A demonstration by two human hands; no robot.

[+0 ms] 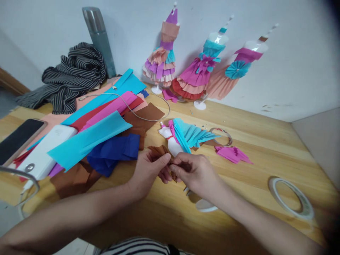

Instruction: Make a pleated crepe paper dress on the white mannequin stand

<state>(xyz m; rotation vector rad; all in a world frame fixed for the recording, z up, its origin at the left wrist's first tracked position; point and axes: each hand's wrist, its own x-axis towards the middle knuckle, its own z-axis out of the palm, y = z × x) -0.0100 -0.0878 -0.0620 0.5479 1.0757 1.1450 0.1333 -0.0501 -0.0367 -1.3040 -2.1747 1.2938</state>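
My left hand (150,170) is closed on a piece of gathered brown crepe paper (158,151), thumb on top. From the other side my right hand (195,173) pinches the same paper with thumb and forefinger. Just beyond my hands a small white dress-form mannequin (173,145) lies on its side, wearing a pink strap and pleated turquoise crepe paper (195,132). My right hand partly covers its lower end. Under my right forearm shows a white round base (205,205).
Crepe paper strips (90,141), a white power bank (49,150) and a phone (22,138) crowd the left. Three dressed mannequins (162,46) stand along the wall, near a bottle (100,40) and a striped cloth (71,78). A tape roll (305,209) and pink paper (233,154) lie right.
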